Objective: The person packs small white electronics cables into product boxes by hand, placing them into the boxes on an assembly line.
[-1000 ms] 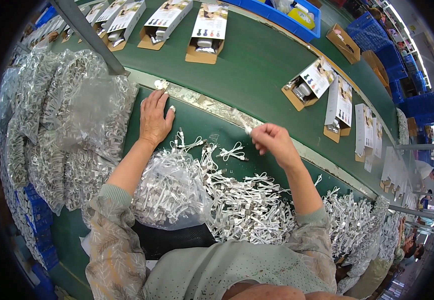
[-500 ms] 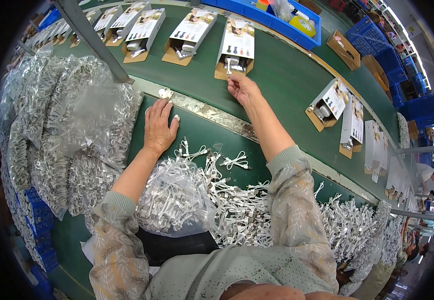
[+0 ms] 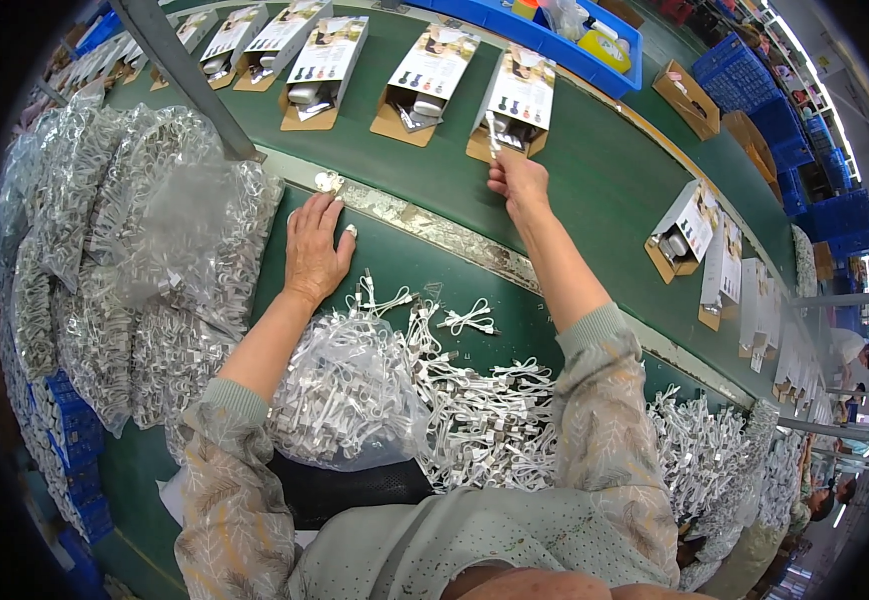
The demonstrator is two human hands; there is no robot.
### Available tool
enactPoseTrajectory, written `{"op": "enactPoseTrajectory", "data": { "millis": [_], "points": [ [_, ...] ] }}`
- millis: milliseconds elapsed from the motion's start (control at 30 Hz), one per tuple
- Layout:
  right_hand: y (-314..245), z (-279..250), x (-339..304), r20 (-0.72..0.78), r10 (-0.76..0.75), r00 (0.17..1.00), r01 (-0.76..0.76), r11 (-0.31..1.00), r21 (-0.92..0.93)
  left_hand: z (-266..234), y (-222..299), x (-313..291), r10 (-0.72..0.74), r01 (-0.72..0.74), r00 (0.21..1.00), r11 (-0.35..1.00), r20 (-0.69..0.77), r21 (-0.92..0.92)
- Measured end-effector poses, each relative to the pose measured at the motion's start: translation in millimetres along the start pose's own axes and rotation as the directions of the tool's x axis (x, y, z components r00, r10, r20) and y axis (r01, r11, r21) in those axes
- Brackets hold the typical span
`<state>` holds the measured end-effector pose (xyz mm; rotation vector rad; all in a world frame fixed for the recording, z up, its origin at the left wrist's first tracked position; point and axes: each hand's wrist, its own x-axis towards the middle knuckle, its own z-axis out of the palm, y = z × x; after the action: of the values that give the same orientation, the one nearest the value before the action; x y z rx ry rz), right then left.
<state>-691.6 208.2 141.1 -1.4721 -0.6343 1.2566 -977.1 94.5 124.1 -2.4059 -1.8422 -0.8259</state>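
My right hand (image 3: 521, 184) is closed on a short white cable (image 3: 495, 136) at the open front end of a white printed box (image 3: 523, 92) on the green belt. The box's brown flap lies folded down, and a white device shows inside. How far the cable reaches in is hard to see. My left hand (image 3: 313, 252) lies flat on the green table by the belt's worn metal edge (image 3: 405, 213), fingers stretched and holding nothing; its thumb has a white covering. A single looped cable (image 3: 469, 317) lies on the table between my forearms.
A plastic bag of cables (image 3: 350, 390) and a loose cable pile (image 3: 490, 425) lie close to me. Stacked bags of cables (image 3: 170, 230) stand at left by a metal post (image 3: 180, 75). More open boxes (image 3: 425, 80) line the belt. A blue tray (image 3: 595, 65) sits beyond.
The boxes on the belt have shifted to the right. My right hand, holding the cable, has moved right along with its box. My left hand has stayed nearly in place.
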Motion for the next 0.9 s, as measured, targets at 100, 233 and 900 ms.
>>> {"op": "enactPoseTrajectory", "data": {
  "millis": [100, 233, 900],
  "points": [
    [40, -36, 11, -0.125, 0.011, 0.992, -0.002, 0.997, 0.073, 33, -6, -18, 0.005, -0.005, 1.0, 1.0, -0.011, 0.009],
    [103, -84, 45, -0.055, 0.024, 0.998, -0.02, 0.996, 0.088, 110, -13, -58, 0.024, -0.024, 0.999, 1.0, -0.026, -0.014],
    [27, -554, -76, 0.336, 0.116, 0.935, 0.005, 0.941, -0.339, 210, 403, -87, 0.017, -0.017, 1.0, 0.999, -0.004, 0.035]
  ]
}}
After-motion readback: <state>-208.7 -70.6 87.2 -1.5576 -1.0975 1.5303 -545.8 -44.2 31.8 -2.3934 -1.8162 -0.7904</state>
